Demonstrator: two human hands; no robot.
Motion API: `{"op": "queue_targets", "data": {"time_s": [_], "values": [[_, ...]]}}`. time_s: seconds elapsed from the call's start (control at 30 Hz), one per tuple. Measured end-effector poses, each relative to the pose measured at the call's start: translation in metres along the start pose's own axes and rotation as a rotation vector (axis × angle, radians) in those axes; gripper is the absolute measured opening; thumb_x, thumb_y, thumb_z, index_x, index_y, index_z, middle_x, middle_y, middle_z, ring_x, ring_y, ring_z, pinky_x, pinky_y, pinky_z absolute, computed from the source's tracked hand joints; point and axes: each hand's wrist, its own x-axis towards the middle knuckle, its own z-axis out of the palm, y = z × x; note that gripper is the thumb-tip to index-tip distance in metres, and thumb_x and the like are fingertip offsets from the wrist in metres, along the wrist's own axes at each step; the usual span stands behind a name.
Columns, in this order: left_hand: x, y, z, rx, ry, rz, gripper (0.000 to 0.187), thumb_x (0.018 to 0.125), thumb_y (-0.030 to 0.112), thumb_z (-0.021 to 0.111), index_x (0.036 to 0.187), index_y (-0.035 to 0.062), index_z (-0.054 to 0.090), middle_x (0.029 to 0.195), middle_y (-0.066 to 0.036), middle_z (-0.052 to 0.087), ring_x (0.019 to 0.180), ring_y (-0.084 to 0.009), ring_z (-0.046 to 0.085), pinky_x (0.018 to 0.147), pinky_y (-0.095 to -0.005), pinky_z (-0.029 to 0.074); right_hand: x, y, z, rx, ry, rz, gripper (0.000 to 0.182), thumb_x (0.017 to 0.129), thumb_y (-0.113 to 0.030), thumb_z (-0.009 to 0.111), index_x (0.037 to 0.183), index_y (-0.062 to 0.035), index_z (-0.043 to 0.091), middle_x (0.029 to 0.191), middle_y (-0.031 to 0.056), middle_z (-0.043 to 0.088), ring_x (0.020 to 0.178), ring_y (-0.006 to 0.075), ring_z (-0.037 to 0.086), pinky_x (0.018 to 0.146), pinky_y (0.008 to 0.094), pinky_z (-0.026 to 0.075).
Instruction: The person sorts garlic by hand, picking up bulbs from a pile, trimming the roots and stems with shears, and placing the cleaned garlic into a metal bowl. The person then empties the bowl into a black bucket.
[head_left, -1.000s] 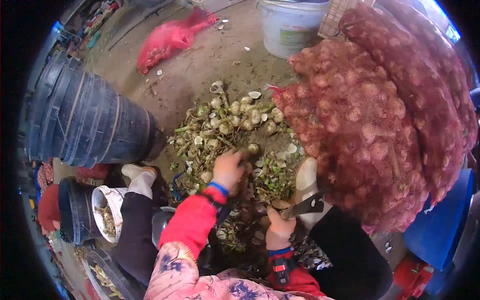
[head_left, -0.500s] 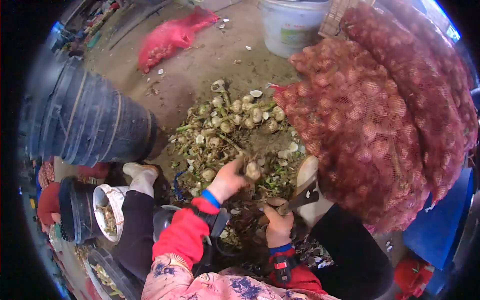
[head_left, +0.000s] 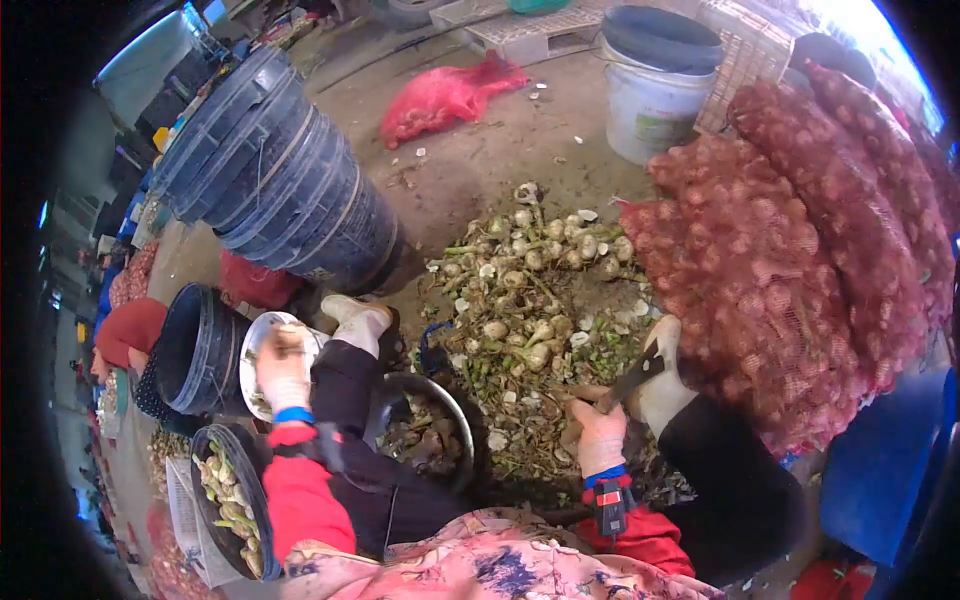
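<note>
My left hand [head_left: 283, 368] is over the mouth of a white bucket [head_left: 252, 388] at my left. Its fingers are smeared by motion, so whether anything is in them cannot be seen. In my right hand [head_left: 600, 438] is a knife [head_left: 634, 376] with a broad dark blade, its fingers wrapped round the handle. The blade points up and right, close to my white boot [head_left: 668, 385]. Ahead of the knife lies a heap of garlic bulbs [head_left: 538, 256] with stems, mixed with trimmings.
Full red mesh sacks [head_left: 745, 270] stand at the right, beside a blue container [head_left: 890, 465]. Stacked dark buckets [head_left: 290, 175] lean at the left. A metal basin [head_left: 465, 430] sits between my legs. Another bucket [head_left: 262, 510] holds stemmed bulbs. A pink mesh bag [head_left: 450, 97] lies farther off.
My left hand has moved from the heap, where it held a garlic bulb, leftward to the white bucket. My right hand keeps the knife. The view has swung left, uncovering the basin.
</note>
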Motion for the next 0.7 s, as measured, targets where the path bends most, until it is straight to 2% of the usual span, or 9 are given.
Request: {"op": "queue_targets", "data": {"time_s": [0.07,0.13,0.17,0.23,0.3,0.33,0.47,0.63,0.7], "values": [[0.021,-0.006,-0.045,0.604,-0.055,-0.181,0.050,0.085,0.022,0.068,0.131,0.0068,0.054,0.117,-0.020,0.063,0.108,-0.0298,0.062,0.095,-0.0368,0.047,-0.005,-0.009,0.000,0.095,0.053,0.060,0.024,0.078,-0.002,0.066,0.101,0.0011,0.061,0.079,0.0085,0.061,0.056,0.0188,0.057,0.042,0.0304,0.044],[0.013,0.075,-0.026,1.222,-0.174,-0.463,0.067,0.080,0.027,0.072,0.139,0.0126,0.044,0.126,-0.020,0.057,0.115,-0.0362,0.057,0.099,-0.0408,0.045,-0.020,-0.041,0.004,0.150,0.065,0.119,0.021,0.080,-0.003,0.066,0.100,0.0001,0.062,0.082,0.0066,0.062,0.063,0.0166,0.057,0.052,0.0297,0.045],[0.014,0.062,-0.019,1.276,-0.175,-0.327,0.077,0.075,0.028,0.074,0.143,0.0170,0.038,0.128,-0.020,0.055,0.117,-0.0389,0.055,0.099,-0.0432,0.045,-0.026,-0.050,0.004,0.202,0.073,0.189,0.018,0.081,-0.003,0.067,0.098,-0.0009,0.063,0.085,0.0047,0.062,0.071,0.0144,0.058,0.063,0.0290,0.046],[0.002,0.025,0.015,0.951,-0.163,0.067,0.065,0.074,0.025,0.073,0.134,0.0132,0.050,0.123,-0.020,0.058,0.112,-0.0369,0.058,0.095,-0.0449,0.047,-0.021,-0.038,0.000,0.221,0.078,0.175,0.019,0.081,-0.004,0.067,0.099,-0.0004,0.063,0.084,0.0051,0.062,0.069,0.0149,0.058,0.059,0.0285,0.046],[-0.032,0.074,0.093,0.755,-0.394,0.035,0.044,0.075,0.021,0.066,0.118,0.0100,0.063,0.110,-0.019,0.065,0.105,-0.0361,0.061,0.093,-0.0433,0.047,-0.014,-0.027,0.001,0.239,0.075,0.160,0.021,0.081,-0.004,0.068,0.100,0.0002,0.062,0.084,0.0055,0.062,0.068,0.0154,0.058,0.056,0.0281,0.046],[-0.056,0.094,0.126,0.512,-0.545,0.215,0.039,0.076,0.018,0.063,0.114,0.0113,0.065,0.109,-0.017,0.065,0.103,-0.0365,0.061,0.091,-0.0439,0.048,-0.012,-0.023,0.005,0.257,0.070,0.172,0.022,0.081,-0.005,0.068,0.101,0.0003,0.062,0.083,0.0051,0.061,0.066,0.0148,0.057,0.052,0.0273,0.045],[-0.142,0.109,0.255,0.696,-1.027,0.576,0.050,0.072,0.016,0.066,0.122,0.0134,0.060,0.110,-0.013,0.063,0.103,-0.0326,0.060,0.082,-0.0455,0.049,-0.012,-0.033,0.023,0.171,0.005,0.269,0.022,0.081,-0.006,0.068,0.102,0.0002,0.063,0.080,0.0045,0.061,0.058,0.0133,0.055,0.043,0.0262,0.041],[-0.171,0.095,0.337,0.927,-1.106,0.468,0.064,0.072,0.020,0.071,0.133,0.0118,0.050,0.107,-0.015,0.063,0.104,-0.0310,0.061,0.084,-0.0423,0.050,0.004,-0.015,0.027,0.018,0.036,0.253,0.023,0.082,-0.009,0.068,0.104,-0.0032,0.064,0.077,0.0027,0.058,0.051,0.0115,0.051,0.043,0.0266,0.041],[-0.163,0.101,0.335,0.847,-1.141,0.220,0.076,0.069,0.023,0.075,0.137,0.0104,0.045,0.109,-0.017,0.064,0.106,-0.0330,0.061,0.088,-0.0411,0.050,0.010,-0.011,0.025,0.045,0.034,0.265,0.023,0.082,-0.010,0.069,0.104,-0.0035,0.065,0.077,0.0025,0.058,0.050,0.0114,0.050,0.042,0.0267,0.040]]}}
